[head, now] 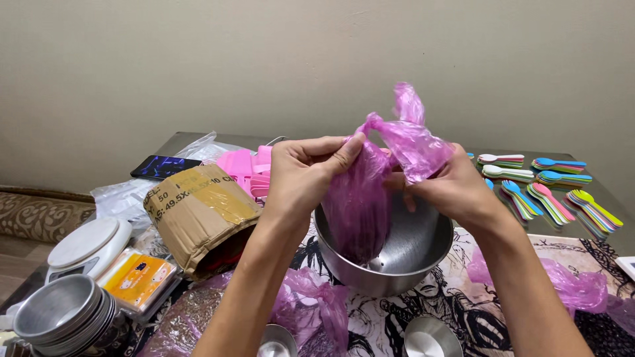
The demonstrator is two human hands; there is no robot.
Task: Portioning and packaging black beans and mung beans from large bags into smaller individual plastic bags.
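The pink bag (370, 192) hangs over the steel bowl (410, 254) in the middle of the desk (198, 137). The left hand (307, 175) pinches one side of the bag's top. The right hand (453, 188) grips the other side. Colourful spoons (552, 192) lie at the desk's far right corner. A cardboard box (198, 215) sits left of the bowl.

A bowl (397, 254) sits mid-table, a plastic bag (370, 192) hanging into it from the left hand (307, 175) and right hand (450, 188) above. A cardboard box (198, 215) lies left of it, a scale (89, 244) farther left. Rows of spoons (549, 188) lie behind it to the right.
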